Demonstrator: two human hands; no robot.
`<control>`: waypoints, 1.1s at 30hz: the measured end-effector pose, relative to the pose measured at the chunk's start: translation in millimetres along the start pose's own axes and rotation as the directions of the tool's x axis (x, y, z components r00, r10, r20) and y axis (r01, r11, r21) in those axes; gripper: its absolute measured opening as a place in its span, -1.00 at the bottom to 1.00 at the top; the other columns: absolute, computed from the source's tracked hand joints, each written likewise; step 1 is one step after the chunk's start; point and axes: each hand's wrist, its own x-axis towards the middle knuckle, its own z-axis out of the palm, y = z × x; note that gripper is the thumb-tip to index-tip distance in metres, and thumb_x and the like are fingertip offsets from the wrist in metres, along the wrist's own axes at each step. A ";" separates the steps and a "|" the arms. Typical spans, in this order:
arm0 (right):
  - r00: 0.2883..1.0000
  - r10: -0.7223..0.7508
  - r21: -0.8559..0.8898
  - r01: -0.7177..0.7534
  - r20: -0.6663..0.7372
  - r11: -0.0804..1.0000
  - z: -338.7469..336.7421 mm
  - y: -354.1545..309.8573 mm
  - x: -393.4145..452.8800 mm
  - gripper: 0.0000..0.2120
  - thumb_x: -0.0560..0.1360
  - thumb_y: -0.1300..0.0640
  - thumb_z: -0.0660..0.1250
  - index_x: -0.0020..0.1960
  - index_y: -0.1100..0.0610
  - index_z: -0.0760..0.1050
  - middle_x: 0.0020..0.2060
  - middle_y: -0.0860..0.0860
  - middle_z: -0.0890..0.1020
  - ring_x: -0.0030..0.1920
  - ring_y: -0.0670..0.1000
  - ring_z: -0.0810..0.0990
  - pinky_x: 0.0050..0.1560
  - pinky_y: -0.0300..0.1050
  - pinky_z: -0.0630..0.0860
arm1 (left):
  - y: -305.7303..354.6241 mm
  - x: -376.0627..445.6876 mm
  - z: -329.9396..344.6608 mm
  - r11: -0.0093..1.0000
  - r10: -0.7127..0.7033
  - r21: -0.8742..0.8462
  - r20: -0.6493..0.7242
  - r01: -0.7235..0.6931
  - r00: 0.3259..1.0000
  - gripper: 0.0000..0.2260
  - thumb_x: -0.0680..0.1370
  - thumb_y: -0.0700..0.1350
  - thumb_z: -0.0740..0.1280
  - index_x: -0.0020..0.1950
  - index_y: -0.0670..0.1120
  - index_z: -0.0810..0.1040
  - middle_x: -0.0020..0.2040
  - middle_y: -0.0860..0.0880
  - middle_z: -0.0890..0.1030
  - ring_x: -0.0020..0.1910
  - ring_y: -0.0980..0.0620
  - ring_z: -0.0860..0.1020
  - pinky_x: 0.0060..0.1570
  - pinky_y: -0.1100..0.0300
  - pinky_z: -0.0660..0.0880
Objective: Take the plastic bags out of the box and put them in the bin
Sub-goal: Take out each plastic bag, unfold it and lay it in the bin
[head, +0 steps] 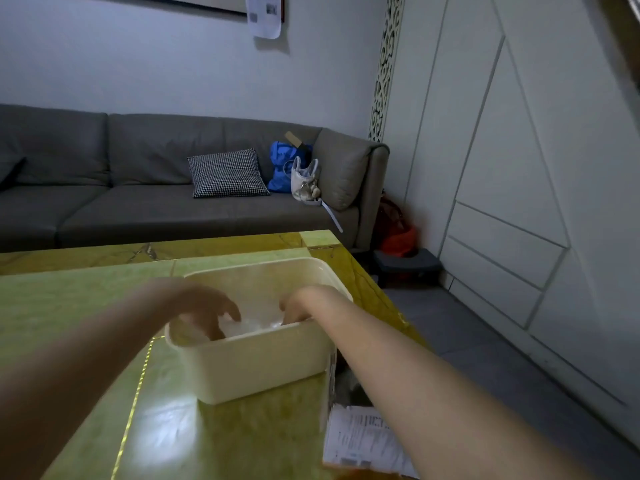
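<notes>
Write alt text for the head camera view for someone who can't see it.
Both hands, left hand and right hand, reach into a cream rectangular plastic box holding crumpled clear plastic bags on a glossy green table, with a grey sofa behind.

The near wall of the cream rectangular plastic box (263, 362) hides the fingertips of both hands, blurred by motion, so neither grip can be judged. The clear crumpled plastic bags (254, 323) show only partly. The printed white paper sheet (363, 441) is unreadable.
</notes>
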 end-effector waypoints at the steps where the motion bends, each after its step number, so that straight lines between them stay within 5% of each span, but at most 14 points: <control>1: 1.000 -0.002 -0.016 0.002 -0.011 1.000 -1.4 -0.4 -2.6 -0.45 0.54 0.03 0.30 0.47 0.13 0.24 0.40 0.11 0.35 0.32 0.18 0.40 0.26 0.03 0.41 | -5.6 -3.9 -1.8 0.999 -0.046 -0.019 -0.002 0.046 0.999 -0.50 0.55 -0.03 0.29 0.46 0.02 0.23 0.44 -0.02 0.29 0.39 -0.02 0.32 0.30 0.19 0.28; 5: 0.965 -0.107 -0.040 0.100 -0.238 0.994 -22.3 -0.2 -45.3 -0.48 0.49 0.01 0.39 0.36 0.23 0.39 0.29 0.13 0.48 0.24 0.16 0.48 0.20 0.01 0.47 | -10.1 -20.1 -13.5 0.991 -0.034 -0.137 -0.241 0.001 0.970 -0.60 0.52 -0.09 0.34 0.35 -0.02 0.39 0.34 -0.02 0.44 0.28 -0.01 0.43 0.25 0.16 0.34; 8: 0.931 -0.139 0.106 0.184 -0.338 0.977 -34.2 14.4 -90.0 -0.66 0.52 0.08 0.35 0.19 0.27 0.50 0.08 0.15 0.61 -0.04 0.08 0.61 -0.15 -0.12 0.54 | 11.7 -24.1 -18.7 0.956 0.040 -0.242 -0.451 -0.166 0.891 -0.73 0.54 -0.19 0.30 0.24 -0.06 0.50 0.21 -0.02 0.55 0.13 0.04 0.53 0.15 0.20 0.41; 11: 0.976 -0.078 0.153 0.111 -0.202 0.982 -25.0 39.7 -127.3 -0.77 0.55 0.09 0.31 -0.07 0.28 0.56 -0.21 0.11 0.65 -0.33 -0.01 0.60 -0.33 -0.24 0.51 | 51.1 -31.8 -14.9 0.888 0.171 -0.294 -0.502 -0.354 0.847 -0.77 0.52 -0.25 0.31 0.15 -0.08 0.57 0.12 -0.03 0.61 -0.04 0.10 0.55 0.07 0.26 0.45; 15: 0.999 0.035 0.103 -0.034 -0.007 0.994 3.0 60.2 -155.9 -0.61 0.49 -0.12 0.34 -0.28 0.20 0.52 -0.45 0.00 0.61 -0.44 -0.04 0.56 -0.35 -0.23 0.48 | 100.6 -41.3 -2.2 0.806 0.342 -0.295 -0.475 -0.513 0.811 -0.76 0.49 -0.17 0.38 0.14 -0.03 0.59 0.10 0.02 0.61 -0.18 0.24 0.50 -0.17 0.50 0.39; 18: 0.996 0.076 0.023 -0.077 0.048 0.997 20.5 61.3 -169.5 -0.56 0.44 -0.21 0.37 -0.26 0.20 0.52 -0.40 0.02 0.59 -0.42 -0.02 0.53 -0.36 -0.22 0.48 | 128.9 -45.8 6.6 0.849 0.385 -0.204 -0.396 -0.488 0.834 -0.69 0.48 -0.10 0.39 0.22 0.02 0.54 0.14 0.05 0.56 -0.01 0.12 0.49 -0.05 0.35 0.37; 21: 0.999 0.035 -0.030 -0.035 0.010 0.999 32.5 59.6 -177.5 -0.73 0.44 0.01 0.44 -0.14 0.21 0.48 -0.35 0.01 0.52 -0.39 -0.04 0.49 -0.43 -0.24 0.44 | 142.6 -46.5 15.6 0.863 0.393 -0.144 -0.412 -0.484 0.822 -0.69 0.49 -0.11 0.36 0.23 0.01 0.52 0.03 0.08 0.55 -0.10 0.13 0.45 -0.22 0.44 0.34; 24: 0.987 0.015 0.001 -0.015 -0.157 1.000 30.3 59.9 -179.8 -0.76 0.45 0.18 0.41 0.06 0.29 0.58 -0.26 0.10 0.60 -0.32 0.03 0.55 -0.33 -0.13 0.50 | 147.1 -44.9 22.6 0.872 0.325 -0.198 -0.449 -0.447 0.832 -0.76 0.50 -0.11 0.34 0.17 -0.06 0.54 -0.09 0.08 0.54 -0.19 0.11 0.44 -0.39 0.46 0.31; 27: 0.903 0.046 0.199 0.045 -0.427 0.979 14.2 66.2 -183.1 -0.83 0.43 0.23 0.39 -0.01 0.26 0.66 -0.08 0.16 0.68 -0.09 0.11 0.65 -0.11 -0.05 0.58 | 146.6 -42.7 24.9 0.867 0.226 -0.302 -0.471 -0.396 0.853 -0.78 0.52 -0.07 0.33 0.10 -0.15 0.54 -0.15 -0.01 0.57 -0.20 0.05 0.45 -0.34 0.33 0.32; 30: 0.787 0.080 0.421 0.238 -0.612 0.875 0.1 63.8 -192.8 -0.85 0.51 0.24 0.29 -0.09 0.29 0.62 -0.18 0.18 0.67 -0.22 0.12 0.64 -0.28 -0.14 0.55 | 144.4 -40.4 23.4 0.824 0.113 -0.444 -0.479 -0.351 0.871 -0.76 0.53 -0.08 0.32 0.11 -0.21 0.53 -0.02 -0.12 0.59 -0.11 -0.03 0.50 -0.17 0.26 0.36; 33: 0.719 0.176 0.684 0.513 -0.673 0.519 -9.7 59.0 -202.7 -0.81 0.60 0.23 0.15 -0.19 0.20 0.40 -0.26 0.13 0.55 -0.40 0.09 0.62 -0.53 -0.20 0.49 | 144.2 -40.9 21.0 0.727 0.002 -0.606 -0.470 -0.324 0.883 -0.75 0.48 -0.06 0.38 -0.04 -0.26 0.55 -0.15 -0.13 0.53 -0.18 -0.04 0.47 -0.18 0.22 0.35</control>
